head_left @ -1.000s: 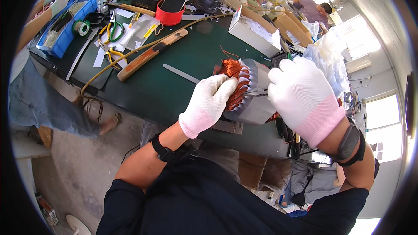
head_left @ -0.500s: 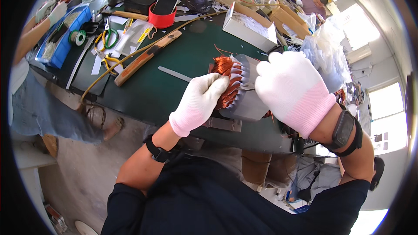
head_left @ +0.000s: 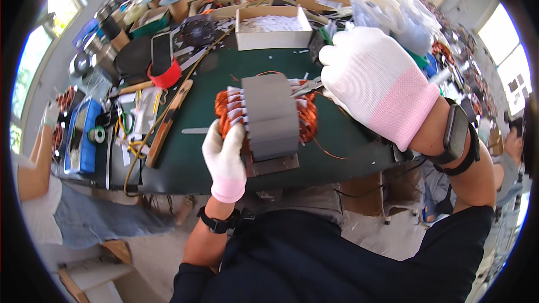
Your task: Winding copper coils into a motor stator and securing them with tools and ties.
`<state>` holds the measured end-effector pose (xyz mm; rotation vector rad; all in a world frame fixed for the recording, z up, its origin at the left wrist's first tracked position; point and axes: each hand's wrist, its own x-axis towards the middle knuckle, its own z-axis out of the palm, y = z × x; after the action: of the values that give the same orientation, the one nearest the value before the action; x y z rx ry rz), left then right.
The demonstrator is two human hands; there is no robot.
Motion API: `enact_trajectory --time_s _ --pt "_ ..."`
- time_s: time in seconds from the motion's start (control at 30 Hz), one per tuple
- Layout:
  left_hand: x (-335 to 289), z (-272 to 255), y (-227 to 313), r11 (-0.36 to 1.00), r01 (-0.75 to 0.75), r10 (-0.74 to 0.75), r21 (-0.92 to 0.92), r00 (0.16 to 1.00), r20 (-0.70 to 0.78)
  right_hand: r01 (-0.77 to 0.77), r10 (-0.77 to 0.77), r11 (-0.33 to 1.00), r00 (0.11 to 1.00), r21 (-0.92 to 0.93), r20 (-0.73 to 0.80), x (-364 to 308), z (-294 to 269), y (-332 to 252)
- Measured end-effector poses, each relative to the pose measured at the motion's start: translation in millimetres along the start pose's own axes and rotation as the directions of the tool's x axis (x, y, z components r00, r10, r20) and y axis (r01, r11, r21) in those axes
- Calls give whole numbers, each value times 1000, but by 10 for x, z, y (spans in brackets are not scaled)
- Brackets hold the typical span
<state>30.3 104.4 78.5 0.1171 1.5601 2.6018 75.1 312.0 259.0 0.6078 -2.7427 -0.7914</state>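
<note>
A grey motor stator [head_left: 272, 116] with copper windings bulging at both ends rests on the green work mat [head_left: 196, 151]. My left hand [head_left: 225, 157], in a white glove with a pink cuff, grips its left end by the copper coils. My right hand [head_left: 377, 83], gloved the same way, is raised over the stator's right end and holds a pair of pliers [head_left: 306, 87] whose metal tips point at the windings. A loose copper wire [head_left: 328, 152] trails from the right coils onto the mat.
A white cardboard box [head_left: 273, 27] stands behind the stator. A wooden-handled tool [head_left: 168, 123], a red tape roll with a phone [head_left: 163, 64] and a blue tray [head_left: 78, 134] lie to the left. Another person's arm [head_left: 39, 163] shows at far left. Clutter fills the bench's back.
The view swung so the stator sits centred and closer. My left hand shifted from the top of the coils to the stator's left end; my right hand rose with the pliers.
</note>
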Motion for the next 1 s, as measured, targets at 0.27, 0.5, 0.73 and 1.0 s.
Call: enact_trajectory --time_s 0.27,0.5,0.73,1.0 --pt "44 -20 -5 998 19 -15 -55 997 78 -16 34 987 994 161 -104 -362 307 -60" --pt "90 5 -59 1000 -14 13 -21 999 -42 70 -27 971 982 229 -188 -234 412 -142" --pt "71 -60 -152 991 -121 121 65 993 0 31 34 928 985 372 -168 -542 467 -213" --pt "68 25 -142 990 -127 130 53 991 -45 -99 120 990 963 97 -243 -495 563 -296"
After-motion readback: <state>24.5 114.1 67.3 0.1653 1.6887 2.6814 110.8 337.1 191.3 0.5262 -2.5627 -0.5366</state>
